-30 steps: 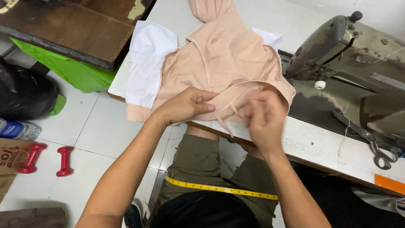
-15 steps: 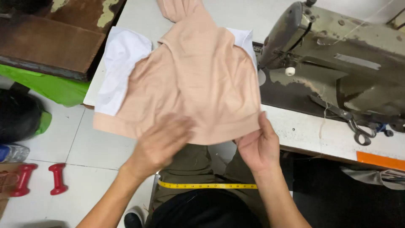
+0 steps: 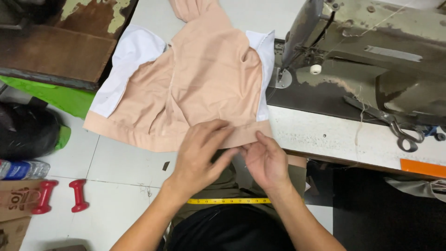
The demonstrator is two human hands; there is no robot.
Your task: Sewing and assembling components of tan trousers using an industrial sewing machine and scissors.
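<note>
Head view: your left hand [image 3: 200, 151] and right hand [image 3: 265, 160] pinch the near hem of the peach garment [image 3: 204, 88] at the table's [image 3: 325, 137] near edge, folding it; the next move calls for an even crease.

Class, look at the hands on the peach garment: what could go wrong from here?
1. The peach garment overhangs the table edge at its left corner, so it might slide off.
2. The scissors lie near the right hand; reaching blindly risks a nick.
3. The hem pinched by the left hand may crease unevenly.
</note>
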